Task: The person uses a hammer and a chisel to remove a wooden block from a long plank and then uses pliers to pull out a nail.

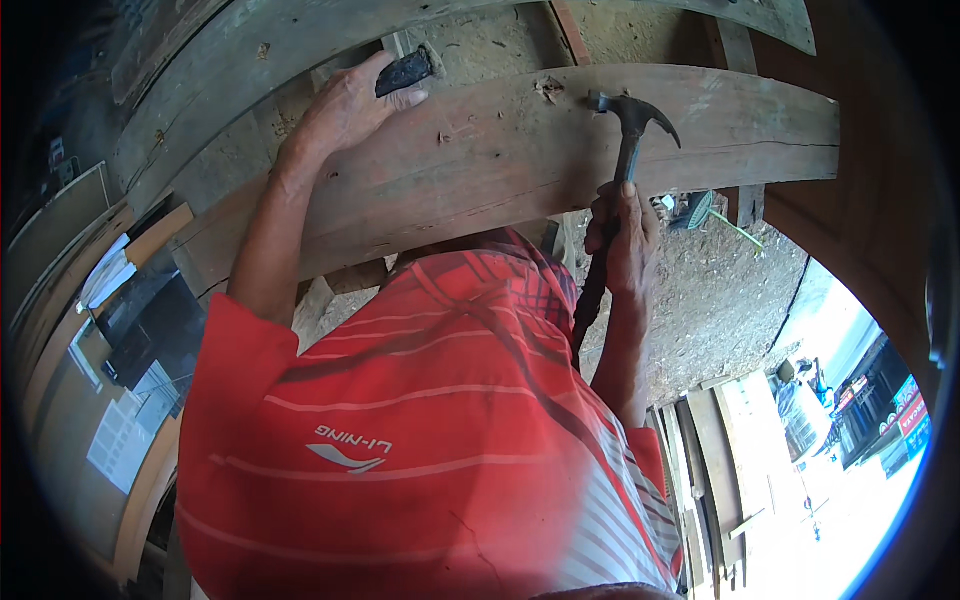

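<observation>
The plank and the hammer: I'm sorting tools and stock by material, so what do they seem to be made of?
The plank looks like bare, unfinished wood: brown grain lines, a long crack, chipped spots. The hammer has a dark, dull head with a curved claw, probably steel. Its handle looks dark too, material unclear, and the right hand covers its middle. The left hand presses a small dark block on the plank's edge; its material is unclear.

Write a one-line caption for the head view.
Right hand swings a claw hammer at a plank; left hand grips a dark block.
</observation>
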{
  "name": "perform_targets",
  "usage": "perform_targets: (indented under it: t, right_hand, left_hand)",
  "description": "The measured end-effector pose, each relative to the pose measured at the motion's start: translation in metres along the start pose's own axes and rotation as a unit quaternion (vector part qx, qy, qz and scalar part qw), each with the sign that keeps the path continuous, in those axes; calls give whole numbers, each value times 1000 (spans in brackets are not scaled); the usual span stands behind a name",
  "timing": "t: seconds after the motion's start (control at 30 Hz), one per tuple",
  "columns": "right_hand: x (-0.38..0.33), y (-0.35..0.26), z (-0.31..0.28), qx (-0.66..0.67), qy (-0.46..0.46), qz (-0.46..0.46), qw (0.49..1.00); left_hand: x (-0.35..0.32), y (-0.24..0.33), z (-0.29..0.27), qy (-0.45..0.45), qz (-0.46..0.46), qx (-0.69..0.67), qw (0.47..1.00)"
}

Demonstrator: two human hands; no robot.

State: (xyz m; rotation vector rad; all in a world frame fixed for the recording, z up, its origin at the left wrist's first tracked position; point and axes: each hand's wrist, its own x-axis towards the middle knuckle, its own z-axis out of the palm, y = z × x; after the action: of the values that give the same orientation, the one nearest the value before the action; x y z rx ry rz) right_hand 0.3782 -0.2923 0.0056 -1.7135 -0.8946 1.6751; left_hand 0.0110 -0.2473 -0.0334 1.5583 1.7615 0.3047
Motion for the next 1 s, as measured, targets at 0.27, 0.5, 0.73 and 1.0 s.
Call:
perform_targets:
  t: [0.27, 0.5, 0.73, 1.0]
  right_hand:
    - [0, 10, 22, 16, -1, 16, 1000]
    - [-1, 14, 35, 5, -11, -10, 1000]
    - [-1, 22, 50, 117, 45, -7, 992]
    - [-1, 28, 62, 174, 51, -20, 983]
  left_hand:
    - [2, -6, 31, 114, 38, 80, 990]
    - [3, 6, 31, 115, -44, 125, 984]
    - [-1, 26, 18, 86, -80, 92, 989]
    - [-4, 19, 22, 130, -51, 65, 988]
